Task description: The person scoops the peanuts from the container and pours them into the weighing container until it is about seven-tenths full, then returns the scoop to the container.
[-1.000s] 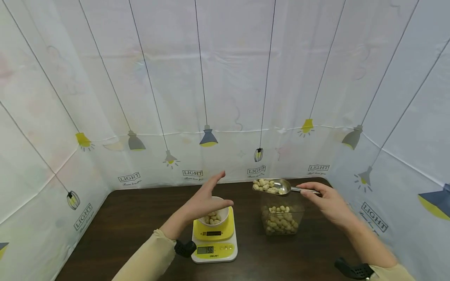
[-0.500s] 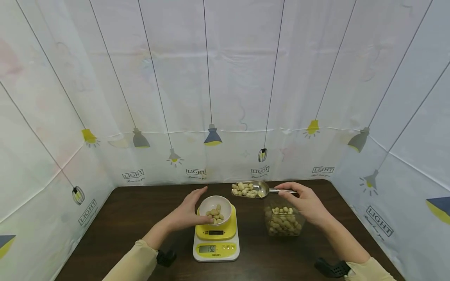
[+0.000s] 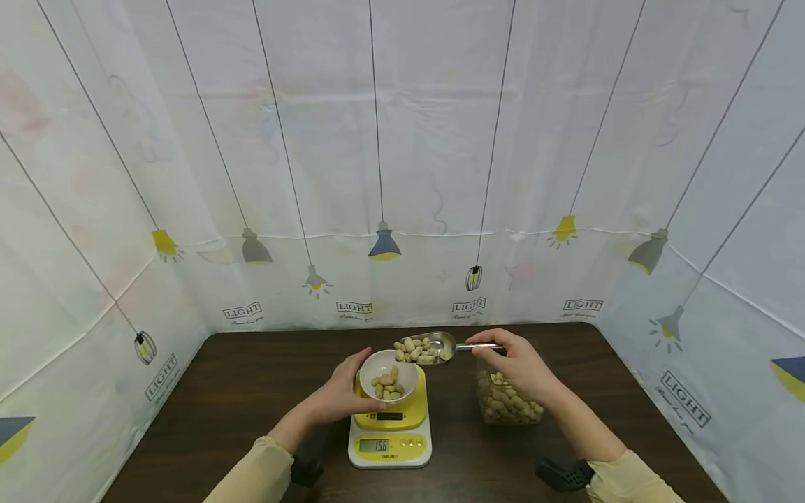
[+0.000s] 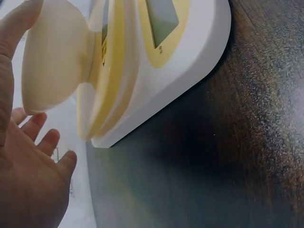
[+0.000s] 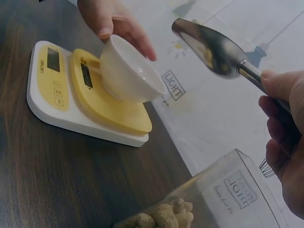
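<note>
My right hand (image 3: 518, 363) grips the handle of a metal scoop (image 3: 444, 342) that carries several unshelled peanuts (image 3: 411, 351). The scoop is held nearly level, its front lip overlapping the bowl's right rim in the head view. In the right wrist view the scoop (image 5: 216, 50) hangs above and apart from the bowl. A white bowl (image 3: 372, 365) with some peanuts (image 3: 388, 385) stands on a yellow and white kitchen scale (image 3: 390, 457). My left hand (image 3: 336, 395) is spread at the bowl's left side, thumb at the near rim (image 4: 28, 12), the other fingers loosely extended.
A clear plastic container (image 3: 512, 416) part full of peanuts stands right of the scale, under my right forearm. The dark wooden table (image 3: 264, 370) ends at a white curtain (image 3: 428, 154) printed with lamps, which encloses the back and sides.
My right hand has brought the loaded scoop leftward from above the container to the bowl's rim. The left hand has lowered to the bowl's side. The scale's display looks unchanged.
</note>
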Action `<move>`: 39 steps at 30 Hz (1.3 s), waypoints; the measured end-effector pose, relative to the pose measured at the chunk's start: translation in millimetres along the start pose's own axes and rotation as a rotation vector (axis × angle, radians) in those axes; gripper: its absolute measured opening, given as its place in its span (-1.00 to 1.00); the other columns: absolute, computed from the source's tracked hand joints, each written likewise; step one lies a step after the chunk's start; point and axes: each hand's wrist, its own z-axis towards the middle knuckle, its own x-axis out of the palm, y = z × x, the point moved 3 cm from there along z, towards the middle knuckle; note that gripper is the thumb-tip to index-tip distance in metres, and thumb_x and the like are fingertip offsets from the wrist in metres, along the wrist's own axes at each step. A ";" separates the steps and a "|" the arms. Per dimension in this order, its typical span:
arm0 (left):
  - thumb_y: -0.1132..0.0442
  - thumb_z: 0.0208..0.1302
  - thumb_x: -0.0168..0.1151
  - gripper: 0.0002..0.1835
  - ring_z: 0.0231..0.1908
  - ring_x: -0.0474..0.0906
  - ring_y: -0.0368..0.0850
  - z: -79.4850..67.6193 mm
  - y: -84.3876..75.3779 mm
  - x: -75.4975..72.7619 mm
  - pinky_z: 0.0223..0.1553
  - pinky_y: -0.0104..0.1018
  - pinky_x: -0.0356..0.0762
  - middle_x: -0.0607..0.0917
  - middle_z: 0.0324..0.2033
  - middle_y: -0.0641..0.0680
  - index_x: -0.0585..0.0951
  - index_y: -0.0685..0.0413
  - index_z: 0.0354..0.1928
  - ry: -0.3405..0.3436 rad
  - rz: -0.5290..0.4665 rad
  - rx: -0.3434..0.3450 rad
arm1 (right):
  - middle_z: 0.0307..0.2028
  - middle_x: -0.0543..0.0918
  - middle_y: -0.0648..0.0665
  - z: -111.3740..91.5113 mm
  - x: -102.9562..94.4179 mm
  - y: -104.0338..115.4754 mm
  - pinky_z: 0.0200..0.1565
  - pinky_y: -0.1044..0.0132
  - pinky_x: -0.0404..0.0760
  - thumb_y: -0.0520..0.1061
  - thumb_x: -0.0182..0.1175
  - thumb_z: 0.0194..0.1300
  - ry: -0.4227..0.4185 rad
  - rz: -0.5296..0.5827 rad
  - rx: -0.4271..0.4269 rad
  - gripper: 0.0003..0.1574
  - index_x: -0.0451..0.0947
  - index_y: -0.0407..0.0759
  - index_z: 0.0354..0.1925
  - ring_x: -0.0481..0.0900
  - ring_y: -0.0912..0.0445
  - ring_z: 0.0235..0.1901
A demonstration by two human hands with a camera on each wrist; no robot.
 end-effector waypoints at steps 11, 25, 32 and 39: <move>-0.24 0.03 0.58 0.26 0.49 0.02 0.23 2.6 1.8 4.3 0.31 0.36 0.20 0.12 0.53 0.21 0.02 -0.14 0.64 0.001 -0.050 -0.019 | 0.08 0.63 -0.06 8.7 9.8 3.4 -0.07 0.06 0.52 0.07 0.24 0.49 0.033 -0.086 -0.061 -0.69 0.69 -0.02 0.07 0.53 0.00 0.01; -0.27 0.04 0.56 0.23 0.47 0.07 0.22 4.2 3.2 5.7 0.25 0.37 0.26 0.14 0.52 0.18 0.05 -0.14 0.64 -0.004 -0.035 -0.038 | -0.03 0.64 0.07 20.2 15.4 10.3 0.02 -0.02 0.52 -0.02 0.26 0.48 0.061 -0.276 -0.143 -0.81 0.71 0.07 0.01 0.51 0.03 0.05; -0.25 0.05 0.56 0.22 0.44 0.10 0.18 4.4 4.2 6.3 0.26 0.33 0.27 0.18 0.50 0.15 0.06 -0.12 0.63 -0.009 -0.032 -0.022 | -0.05 0.64 0.09 20.3 10.7 11.2 0.00 0.02 0.52 -0.02 0.29 0.47 0.041 -0.295 -0.153 -0.81 0.72 0.09 0.00 0.50 0.07 0.02; -0.24 0.05 0.56 0.22 0.43 0.13 0.17 4.2 5.6 6.8 0.26 0.34 0.27 0.18 0.50 0.16 0.06 -0.10 0.63 -0.009 -0.031 -0.017 | -0.05 0.63 0.06 18.5 9.8 10.6 -0.01 0.02 0.53 -0.02 0.28 0.47 0.042 -0.273 -0.160 -0.80 0.72 0.05 0.00 0.50 0.06 0.00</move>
